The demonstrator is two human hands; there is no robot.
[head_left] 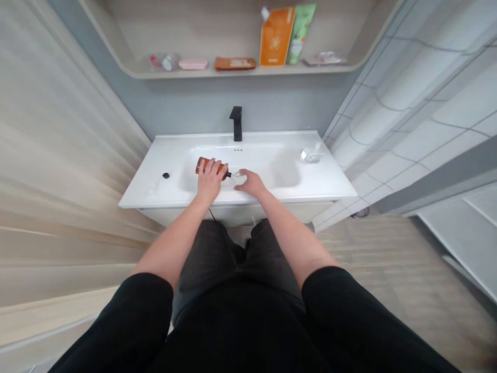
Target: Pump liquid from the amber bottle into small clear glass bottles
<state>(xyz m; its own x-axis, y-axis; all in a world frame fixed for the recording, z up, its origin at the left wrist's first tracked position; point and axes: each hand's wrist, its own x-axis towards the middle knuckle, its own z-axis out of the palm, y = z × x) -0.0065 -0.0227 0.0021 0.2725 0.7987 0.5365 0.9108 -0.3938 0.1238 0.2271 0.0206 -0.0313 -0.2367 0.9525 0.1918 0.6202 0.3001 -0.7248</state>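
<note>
My left hand (210, 178) is wrapped around an amber-brown bottle (201, 165) that lies nearly on its side over the sink basin (285, 168). Its dark neck points right, at a small clear container (239, 179). That container sits in the fingers of my right hand (252, 184), closed around its right side. The bottle's mouth is at or just by the container's opening; whether they touch, or whether liquid flows, I cannot make out. On the counter to the left lies a small round black piece (166, 175), probably a cap.
A black faucet (237, 124) rises behind the basin. At the counter's right stands a clear container (311, 154). The shelf (194, 31) above holds an orange pouch (276, 39), a green tube (301, 33) and small packets. A pale curtain (58, 155) hangs at the left.
</note>
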